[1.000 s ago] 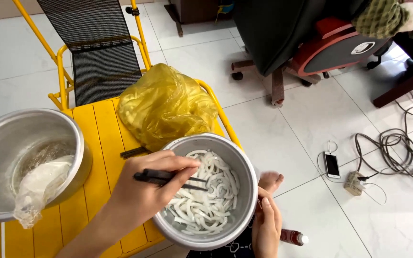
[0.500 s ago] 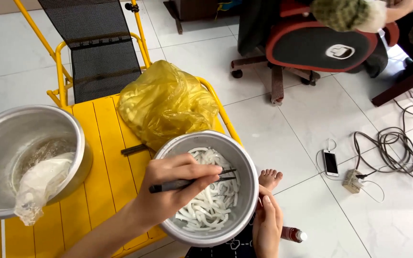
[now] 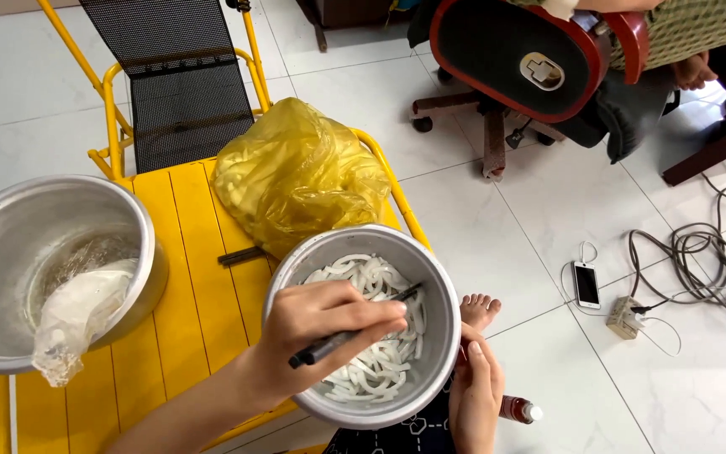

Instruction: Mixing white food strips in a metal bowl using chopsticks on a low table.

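Head view is looking down on a yellow slatted worktop (image 3: 170, 277) where a round metal pot (image 3: 430, 277) is sitting at the near right edge, partly overhanging it. White noodle strips (image 3: 369, 277) are lying curled inside the pot. The left hand (image 3: 313, 332) is reaching over the pot's near rim, its grip closed around a pair of dark chopsticks (image 3: 355, 328), which are slanting up and to the right with their tips resting among the strips. The right hand (image 3: 474, 395) is pressing against the outside of the pot's lower right wall, fingers extended and lying along the metal; its grip is open, steadying rather than clasping.

Behind the pot, a crumpled yellow plastic bag (image 3: 300, 172) is lying on the worktop, touching the pot's far rim. A second pair of dark chopsticks (image 3: 241, 256) is lying flat on the slats just beside the bag. On the left, a larger metal bowl (image 3: 10, 227) is holding a clear plastic bag (image 3: 73, 311) that is drooping over its near rim.

On the white tiled floor, a bare foot (image 3: 481, 309) is showing just right of the pot, a small red bottle (image 3: 518, 409) is lying near the right hand, and a phone (image 3: 586, 284) is lying beside tangled cables (image 3: 699, 261). A red and black chair (image 3: 531, 59) is standing at the top
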